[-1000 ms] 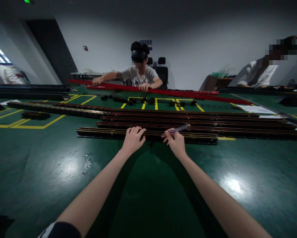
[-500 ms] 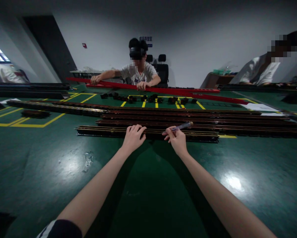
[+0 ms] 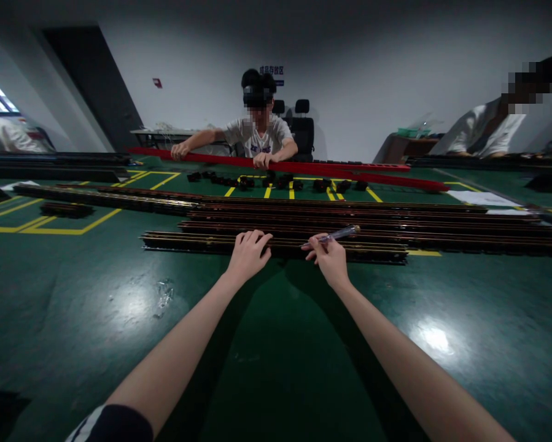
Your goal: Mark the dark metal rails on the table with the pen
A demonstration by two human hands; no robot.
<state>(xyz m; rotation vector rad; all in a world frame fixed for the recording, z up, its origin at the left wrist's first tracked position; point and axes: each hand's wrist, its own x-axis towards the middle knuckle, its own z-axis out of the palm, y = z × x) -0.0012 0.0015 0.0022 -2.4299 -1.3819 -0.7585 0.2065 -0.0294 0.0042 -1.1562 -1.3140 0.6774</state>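
Observation:
Both my arms reach forward over a green table (image 3: pixel 96 307). My left hand (image 3: pixel 248 253) rests with curled fingers over the nearest long dark rail (image 3: pixel 188 243), gripping its near edge. Close to the right, my right hand (image 3: pixel 328 255) pinches a clear-handled screwdriver (image 3: pixel 338 234) whose tip points left at the same rail. Behind this rail lie several more long dark rails (image 3: pixel 395 221) side by side.
Across the table a seated person holds a long red rail (image 3: pixel 303 167); small black parts (image 3: pixel 243 182) lie near yellow floor-style markings (image 3: pixel 50 232). Another person sits at the far right, a third at the far left. White paper (image 3: pixel 476 198) lies at right.
My hands have stayed on the nearest rail with hardly any shift. The person opposite has shifted the red rail slightly.

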